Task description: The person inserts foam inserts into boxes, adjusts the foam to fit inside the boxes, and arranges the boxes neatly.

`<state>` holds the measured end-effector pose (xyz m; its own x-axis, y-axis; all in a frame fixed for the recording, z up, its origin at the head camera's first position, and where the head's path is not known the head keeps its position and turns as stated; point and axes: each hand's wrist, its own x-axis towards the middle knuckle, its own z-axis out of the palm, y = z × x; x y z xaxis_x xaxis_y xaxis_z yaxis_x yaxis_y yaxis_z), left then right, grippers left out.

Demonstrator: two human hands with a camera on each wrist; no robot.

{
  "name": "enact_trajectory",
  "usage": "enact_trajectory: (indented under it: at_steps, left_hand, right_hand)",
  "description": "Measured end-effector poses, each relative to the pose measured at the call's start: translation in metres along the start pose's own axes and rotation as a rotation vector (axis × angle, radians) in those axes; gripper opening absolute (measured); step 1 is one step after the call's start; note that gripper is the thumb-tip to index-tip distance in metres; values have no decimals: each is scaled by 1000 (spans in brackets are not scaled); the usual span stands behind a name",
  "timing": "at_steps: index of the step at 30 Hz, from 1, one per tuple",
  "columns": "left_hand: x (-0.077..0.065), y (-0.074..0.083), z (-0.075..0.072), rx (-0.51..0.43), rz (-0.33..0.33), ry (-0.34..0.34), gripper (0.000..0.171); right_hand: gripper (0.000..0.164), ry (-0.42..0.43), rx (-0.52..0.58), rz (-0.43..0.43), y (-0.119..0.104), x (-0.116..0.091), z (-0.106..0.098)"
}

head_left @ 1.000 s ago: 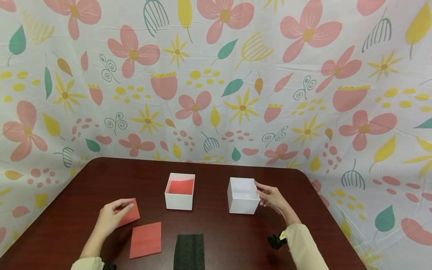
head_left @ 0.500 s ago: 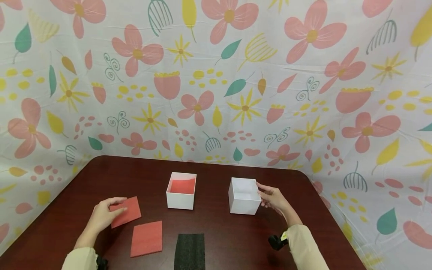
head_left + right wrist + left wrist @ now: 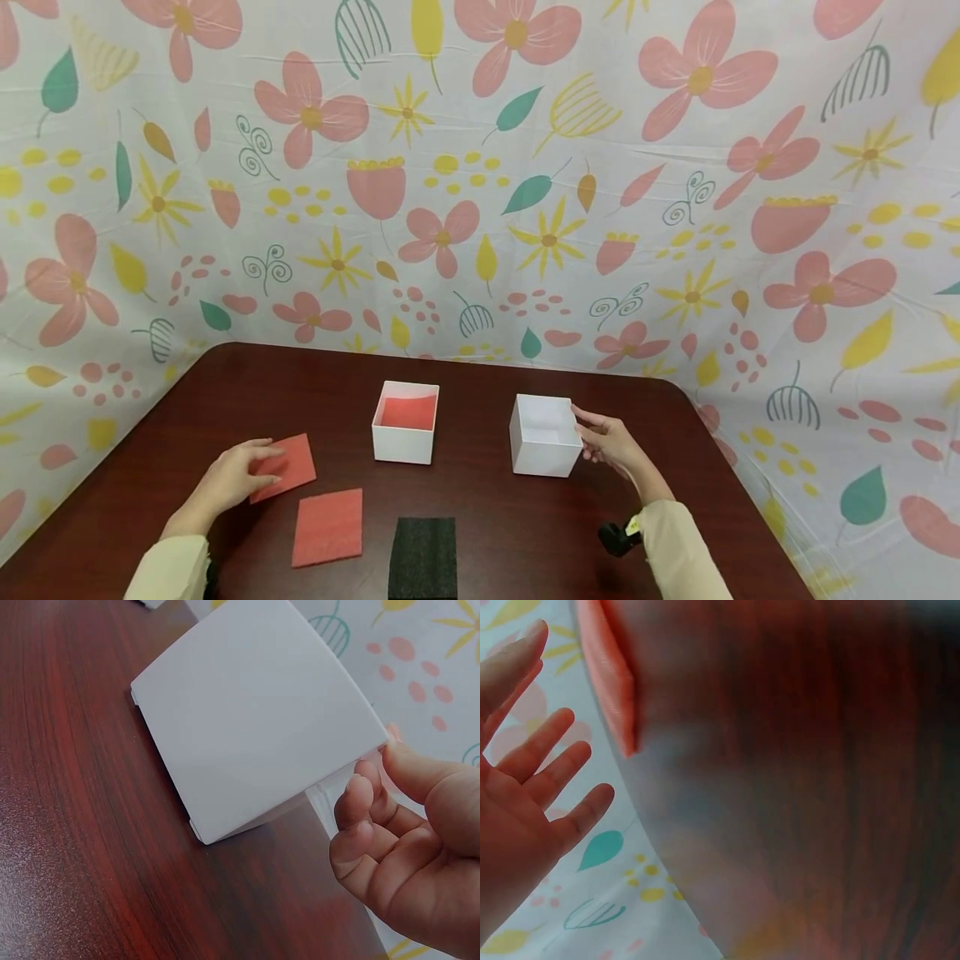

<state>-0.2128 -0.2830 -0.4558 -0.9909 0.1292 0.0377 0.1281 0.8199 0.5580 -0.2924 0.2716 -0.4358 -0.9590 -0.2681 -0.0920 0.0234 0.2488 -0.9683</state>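
My left hand (image 3: 228,479) is over the edge of a flat red cloth square (image 3: 291,467) on the left of the table. In the left wrist view its fingers (image 3: 544,742) are loosely spread with nothing between them, apart from the blurred red edge (image 3: 611,679). A second red cloth square (image 3: 327,529) lies just nearer and to the right. At the right, my right hand (image 3: 611,442) grips the right side of an open-topped white box (image 3: 546,454). Seen from the right wrist, thumb and fingers pinch this box (image 3: 255,720) at its rim.
Another white box (image 3: 402,447), holding a red piece (image 3: 408,412), stands to the left of the gripped one. A black cloth piece (image 3: 423,554) lies near the front. The dark wooden table (image 3: 480,492) ends at a flower-printed curtain (image 3: 480,183).
My left hand has drawn back leftward from the far red cloth square, uncovering more of it. My right hand stays on the white box. The head view has shifted slightly.
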Motion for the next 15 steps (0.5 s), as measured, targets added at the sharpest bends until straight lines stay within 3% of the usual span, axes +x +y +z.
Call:
enact_trajectory:
  at_steps: [8, 15]
  left_hand:
    - [4, -11, 3, 111, 17, -49, 44]
    - [7, -14, 2, 79, -34, -76, 41]
  right_hand:
    - [50, -11, 12, -14, -1, -2, 0]
    - [50, -2, 4, -7, 1, 1, 1]
